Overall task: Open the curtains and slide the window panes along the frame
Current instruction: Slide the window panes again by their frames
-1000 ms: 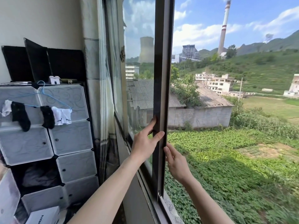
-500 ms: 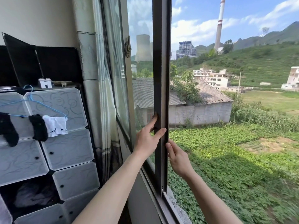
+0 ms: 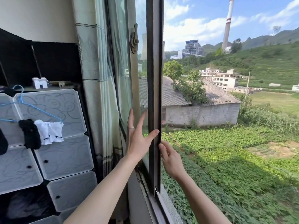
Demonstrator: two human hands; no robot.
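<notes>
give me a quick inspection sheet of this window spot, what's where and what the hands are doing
surface: grey window sill, bare where visible
job's things: dark metal-framed sliding window pane slid left, opening to its right; pale striped curtain gathered at the left
clutter: translucent plastic cube cabinet; blue wire hanger with black and white socks
hands: left hand open, flat against the pane; right hand, fingers on the frame edge
cables: nothing seen
surroundings: grey-roofed building, green field, striped chimney

cube cabinet [image 3: 64,152] | blue hanger [image 3: 21,101], socks [image 3: 48,132] | chimney [image 3: 227,23] outside
</notes>
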